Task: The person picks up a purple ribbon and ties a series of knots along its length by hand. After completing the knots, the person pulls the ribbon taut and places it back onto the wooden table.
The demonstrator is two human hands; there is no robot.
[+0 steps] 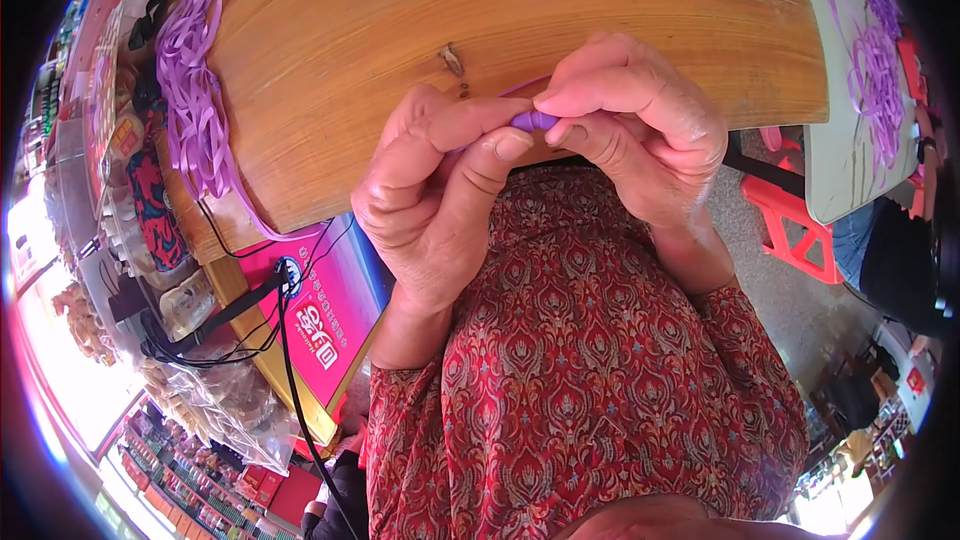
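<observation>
A small roll of purple ribbon (535,121) is held between my two hands, just past the near edge of the wooden table (520,10). My left hand (430,190) pinches its left end between thumb and forefinger. From the other side, my right hand (640,125) grips it with thumb and fingertips. A thin purple strand runs behind the fingers toward the tabletop; where it leads is hidden by my hands. A loose bundle of the same purple ribbon (192,80) lies on the table's left side, one tail trailing down over the near edge.
Left of the table are plastic bags (225,405), black cables (285,340) and a pink and blue box (320,315). On the right stand a white table (840,155) with more purple ribbon (875,90), a red stool (795,225) and another person (905,250).
</observation>
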